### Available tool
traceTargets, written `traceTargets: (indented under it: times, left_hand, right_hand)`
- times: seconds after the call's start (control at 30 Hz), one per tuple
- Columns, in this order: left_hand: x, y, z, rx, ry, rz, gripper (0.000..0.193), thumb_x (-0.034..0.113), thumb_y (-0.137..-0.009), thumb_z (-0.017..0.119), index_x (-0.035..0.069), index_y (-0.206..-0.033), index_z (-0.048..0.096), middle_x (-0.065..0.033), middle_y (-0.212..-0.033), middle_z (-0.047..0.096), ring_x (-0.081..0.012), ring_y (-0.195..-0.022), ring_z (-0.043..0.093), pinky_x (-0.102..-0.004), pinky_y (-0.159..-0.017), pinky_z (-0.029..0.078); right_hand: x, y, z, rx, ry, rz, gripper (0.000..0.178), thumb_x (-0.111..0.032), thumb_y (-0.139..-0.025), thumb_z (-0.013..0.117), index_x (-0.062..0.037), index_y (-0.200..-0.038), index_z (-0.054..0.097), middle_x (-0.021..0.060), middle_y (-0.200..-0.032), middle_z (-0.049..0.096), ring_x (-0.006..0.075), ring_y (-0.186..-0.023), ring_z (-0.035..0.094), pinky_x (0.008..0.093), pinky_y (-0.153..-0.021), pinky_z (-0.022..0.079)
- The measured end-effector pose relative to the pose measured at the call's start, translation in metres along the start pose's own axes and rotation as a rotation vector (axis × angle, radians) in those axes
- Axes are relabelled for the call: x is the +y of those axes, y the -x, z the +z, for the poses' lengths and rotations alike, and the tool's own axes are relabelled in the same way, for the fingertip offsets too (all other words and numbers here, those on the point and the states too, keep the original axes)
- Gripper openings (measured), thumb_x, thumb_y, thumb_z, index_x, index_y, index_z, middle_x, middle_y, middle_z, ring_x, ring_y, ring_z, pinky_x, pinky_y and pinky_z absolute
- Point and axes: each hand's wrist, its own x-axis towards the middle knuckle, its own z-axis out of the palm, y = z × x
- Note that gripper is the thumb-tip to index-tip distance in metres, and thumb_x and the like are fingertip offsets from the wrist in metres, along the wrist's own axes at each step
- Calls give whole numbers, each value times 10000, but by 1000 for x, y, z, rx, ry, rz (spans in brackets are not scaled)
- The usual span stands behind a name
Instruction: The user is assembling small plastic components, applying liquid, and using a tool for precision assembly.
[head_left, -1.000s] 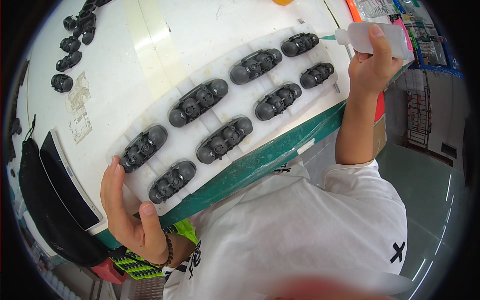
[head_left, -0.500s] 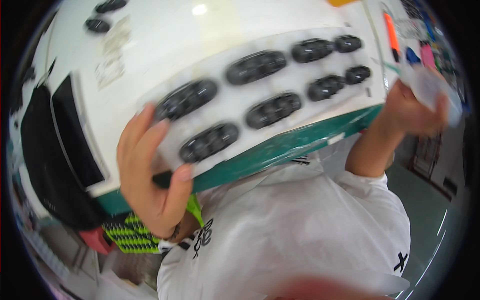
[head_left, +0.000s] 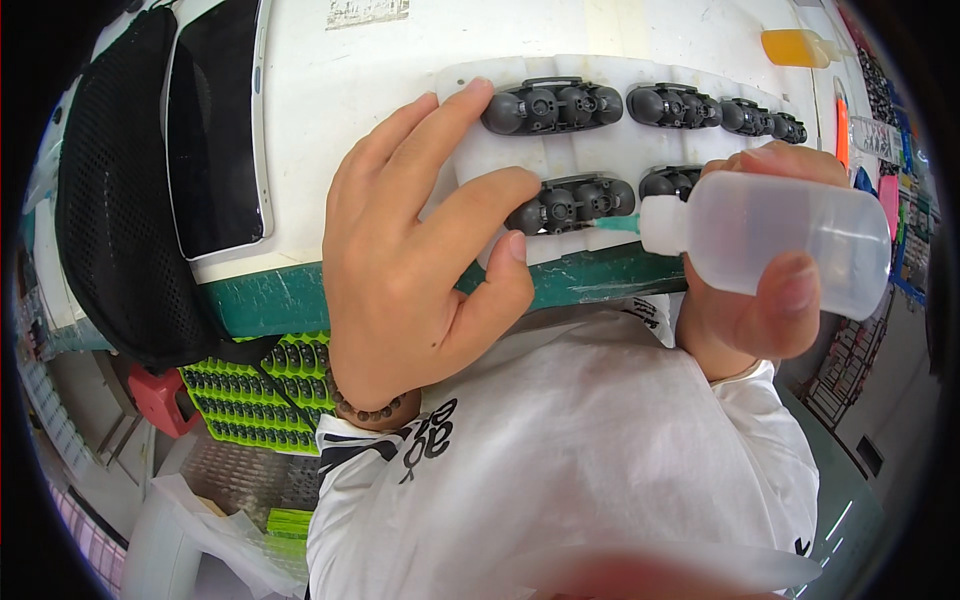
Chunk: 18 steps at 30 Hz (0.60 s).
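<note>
The white worktop (head_left: 330,120) fills the top of my view, its green front edge running just above my chest, and a black mesh bag (head_left: 115,200) hangs off its left end beside a dark flat panel (head_left: 215,130). Near the front edge, toward the right, lies a thin white tray (head_left: 620,150) carrying two rows of dark grey plastic parts (head_left: 552,106); it looks like light, formed sheet that would flex and slide if pushed, so it wants pinning flat rather than lifting by a corner. My left hand (head_left: 420,250) is spread over its left end, fingers pressing down on the tray beside the nearest part in the front row (head_left: 570,203), thumb tucked at the worktop's edge. My right hand (head_left: 745,300) is wrapped around a soft, translucent squeeze bottle (head_left: 770,240), held sideways with its green nozzle (head_left: 615,224) touching that front part. The bottle seems light and springy, best gripped around the middle of its body, where a gentle squeeze stays controllable; too hard a press would likely flood the part. A small orange bottle (head_left: 795,47) lies by the far right corner.
</note>
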Motion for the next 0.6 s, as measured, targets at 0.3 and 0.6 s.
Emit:
traceTargets:
  times: [0.3, 0.6]
  left_hand:
    - [2, 2, -1, 11, 25, -34, 324, 87, -619, 721, 6, -933, 714, -247, -1297, 579, -401, -1195, 546, -427, -1009, 415]
    - [0, 0, 0, 5, 64, -37, 318, 80, -628, 788, 14, -932, 721, -243, -1299, 578, -372, -1196, 547, -406, -1003, 413]
  right_hand:
    - [-1, 3, 8, 33, -5, 82, 570, -458, -800, 607, 67, -1023, 597, 176, -938, 641, 208, -693, 664, 280, -591, 527]
    - [13, 5, -17, 216, -6, -99, 529, -396, -812, 589, 82, -1038, 591, 189, -898, 633, 250, -722, 662, 304, -627, 531]
